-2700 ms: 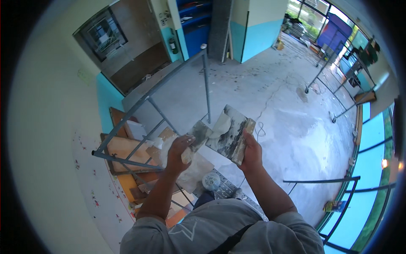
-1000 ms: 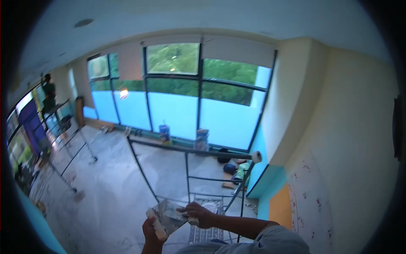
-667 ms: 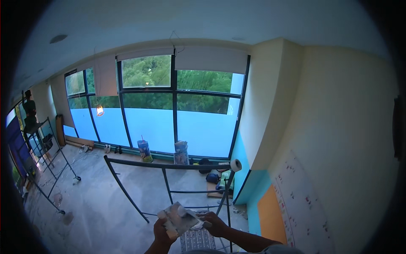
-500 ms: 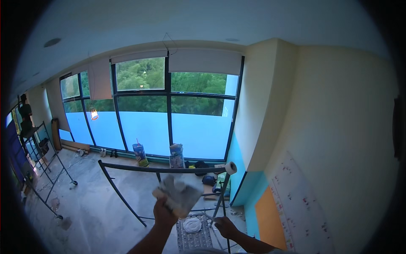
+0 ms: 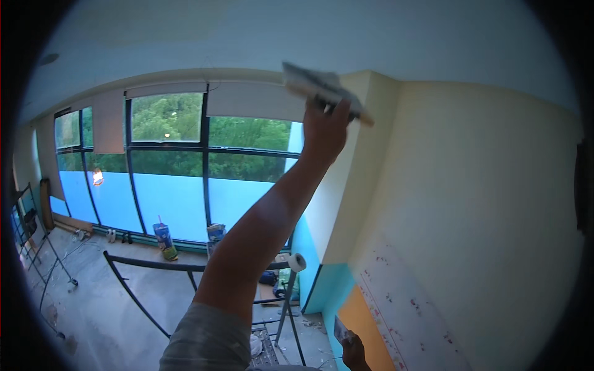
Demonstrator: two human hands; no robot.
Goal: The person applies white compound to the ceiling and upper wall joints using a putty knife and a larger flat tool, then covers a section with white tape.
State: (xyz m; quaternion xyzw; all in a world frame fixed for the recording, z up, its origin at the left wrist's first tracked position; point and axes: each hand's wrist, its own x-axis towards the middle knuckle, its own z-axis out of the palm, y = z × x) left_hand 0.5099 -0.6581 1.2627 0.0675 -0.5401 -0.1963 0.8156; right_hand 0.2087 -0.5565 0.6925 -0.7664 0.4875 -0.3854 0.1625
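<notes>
My left arm reaches up from the lower edge, and my left hand [image 5: 325, 133] is closed round a plastering trowel [image 5: 309, 81]. The trowel has a flat grey blade, slightly blurred, raised near the white ceiling [image 5: 247, 37] by the corner of the cream wall column [image 5: 362, 161]. Whether the blade touches the ceiling I cannot tell. Low at the right, my right hand [image 5: 354, 352] grips a putty knife [image 5: 340, 329] with its flat blade pointing up. Partly behind my left sleeve lies a white mound of putty [image 5: 255, 345] on a perforated metal platform [image 5: 267, 355].
A dark metal guard rail [image 5: 154, 264] runs ahead of me, with a white roll of tape [image 5: 297, 263] at its right end. Bags [image 5: 164, 238] stand below the tall windows. A wheeled scaffold [image 5: 46, 260] is far left. The cream wall [image 5: 470, 185] rises at right.
My left hand has lifted the trowel from above the platform up toward the ceiling. My right hand with the putty knife has moved right and lower. The view has turned right and upward.
</notes>
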